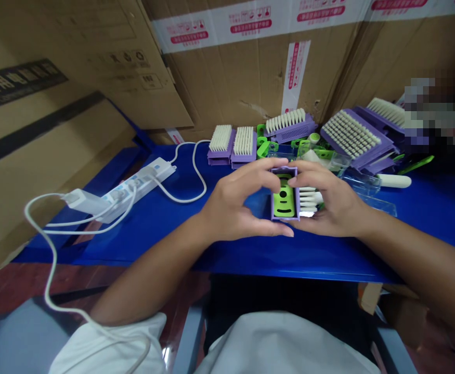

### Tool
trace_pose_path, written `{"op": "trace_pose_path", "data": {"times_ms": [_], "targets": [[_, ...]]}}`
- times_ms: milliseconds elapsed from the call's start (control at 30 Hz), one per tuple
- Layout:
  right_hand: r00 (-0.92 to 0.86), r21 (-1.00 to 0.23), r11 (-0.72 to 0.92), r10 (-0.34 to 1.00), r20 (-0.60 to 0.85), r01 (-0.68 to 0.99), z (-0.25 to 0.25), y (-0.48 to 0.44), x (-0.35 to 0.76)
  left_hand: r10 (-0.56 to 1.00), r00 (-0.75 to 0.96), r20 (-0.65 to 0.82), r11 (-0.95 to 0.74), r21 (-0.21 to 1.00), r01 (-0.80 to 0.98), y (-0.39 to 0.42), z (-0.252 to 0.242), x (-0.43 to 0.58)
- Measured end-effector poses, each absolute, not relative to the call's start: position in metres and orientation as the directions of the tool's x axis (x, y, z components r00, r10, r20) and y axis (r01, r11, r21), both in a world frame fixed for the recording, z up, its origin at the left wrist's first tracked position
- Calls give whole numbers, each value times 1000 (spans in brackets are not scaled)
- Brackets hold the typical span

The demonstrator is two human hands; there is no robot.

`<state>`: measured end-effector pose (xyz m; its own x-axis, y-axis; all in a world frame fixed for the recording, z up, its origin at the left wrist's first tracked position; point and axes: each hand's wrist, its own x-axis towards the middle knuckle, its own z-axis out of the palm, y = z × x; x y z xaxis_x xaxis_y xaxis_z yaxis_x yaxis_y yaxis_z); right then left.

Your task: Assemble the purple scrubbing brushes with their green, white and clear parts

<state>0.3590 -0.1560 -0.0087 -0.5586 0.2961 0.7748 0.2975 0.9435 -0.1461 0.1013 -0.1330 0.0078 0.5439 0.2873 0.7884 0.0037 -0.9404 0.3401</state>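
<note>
White fabric sleeve (110, 350) is being crossed by a white cable (48, 270); a rectangular purple plastic brush (285, 200) with green insert is being gripped by the closed fingers of both the left hand (235, 200) and right hand (330, 200) over the blue tabletop (141, 244); five more bristled brushes (244, 148) are being left beyond, near the far edge.

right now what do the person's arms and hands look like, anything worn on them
The bare left hand and bare right hand show no gloves, rings or watch, and both forearms are bare. A loose white short sleeve covers the left upper arm; the right sleeve is out of view.
</note>
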Motion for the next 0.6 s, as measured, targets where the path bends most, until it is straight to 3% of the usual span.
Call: {"op": "trace_pose_path", "data": {"times_ms": [100, 367, 433, 600], "targets": [[-554, -162, 940, 311, 772, 301, -9, -156, 359, 183, 584, 791, -982, 173, 73, -132, 9, 99], [-557, -164, 940, 312, 769, 299, -9, -154, 361, 40, 611, 790, -964, -130, 231, -134, 9, 98], [-558, -165, 942, 309, 770, 293, -9, -154, 361, 38, 632, 774, -954, -160, 253, -135, 10, 98], [-576, -160, 944, 305, 758, 290, -9, -155, 361, 84, 651, 754, -964, -104, 245, -138, 7, 99]]}}
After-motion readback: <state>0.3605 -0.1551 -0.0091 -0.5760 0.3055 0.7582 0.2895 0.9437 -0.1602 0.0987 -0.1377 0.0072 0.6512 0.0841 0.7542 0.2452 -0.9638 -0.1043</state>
